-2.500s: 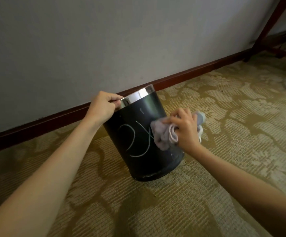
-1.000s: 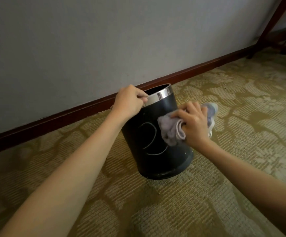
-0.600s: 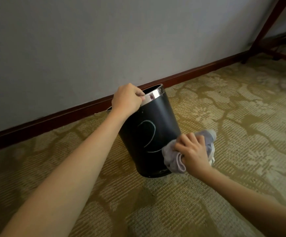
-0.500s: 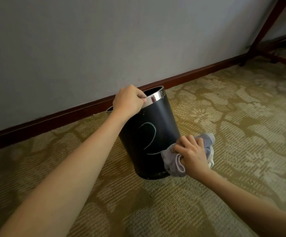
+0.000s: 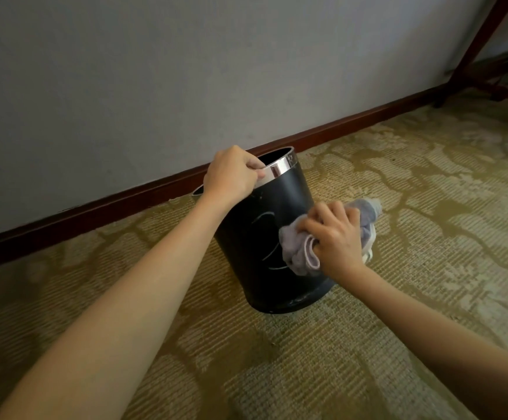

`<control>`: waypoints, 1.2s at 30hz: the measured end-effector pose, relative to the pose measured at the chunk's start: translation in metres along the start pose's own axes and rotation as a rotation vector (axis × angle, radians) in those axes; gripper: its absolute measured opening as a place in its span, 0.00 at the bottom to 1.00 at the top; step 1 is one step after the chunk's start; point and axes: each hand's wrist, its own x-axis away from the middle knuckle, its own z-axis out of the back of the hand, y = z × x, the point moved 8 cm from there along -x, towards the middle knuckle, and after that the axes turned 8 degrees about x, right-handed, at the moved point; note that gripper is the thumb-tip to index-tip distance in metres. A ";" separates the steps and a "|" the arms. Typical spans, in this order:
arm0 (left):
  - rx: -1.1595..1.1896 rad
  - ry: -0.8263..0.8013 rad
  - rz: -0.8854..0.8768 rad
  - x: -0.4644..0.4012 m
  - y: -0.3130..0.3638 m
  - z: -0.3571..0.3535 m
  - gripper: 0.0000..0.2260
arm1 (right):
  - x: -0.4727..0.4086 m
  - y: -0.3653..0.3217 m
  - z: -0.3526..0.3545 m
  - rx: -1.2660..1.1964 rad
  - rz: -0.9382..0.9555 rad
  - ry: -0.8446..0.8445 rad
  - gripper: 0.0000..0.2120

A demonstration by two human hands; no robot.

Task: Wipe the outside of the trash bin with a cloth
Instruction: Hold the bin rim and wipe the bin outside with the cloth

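Observation:
A black round trash bin with a shiny metal rim stands on the carpet near the wall, leaning slightly away from me. My left hand grips the rim at its near left side. My right hand holds a bunched light grey cloth and presses it against the right side of the bin's wall, about halfway up. Pale curved streaks show on the bin's front beside the cloth.
A grey wall with a dark red skirting board runs right behind the bin. Patterned beige and olive carpet covers the floor. Dark red wooden furniture legs stand at the far right.
My right hand has moved the cloth up from near the bin's base to the middle of its side. My left hand keeps its hold on the rim.

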 end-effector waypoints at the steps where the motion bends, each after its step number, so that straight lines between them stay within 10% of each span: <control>1: 0.009 -0.006 0.008 -0.001 -0.001 0.001 0.08 | 0.011 -0.003 -0.006 0.035 0.048 -0.043 0.11; 17: 0.114 -0.340 -0.058 0.014 -0.058 0.014 0.13 | 0.055 0.022 -0.029 0.019 -0.050 -0.181 0.11; 36: 0.224 -0.021 -0.014 0.003 -0.069 0.007 0.13 | -0.112 0.022 -0.004 -0.119 -0.201 0.005 0.08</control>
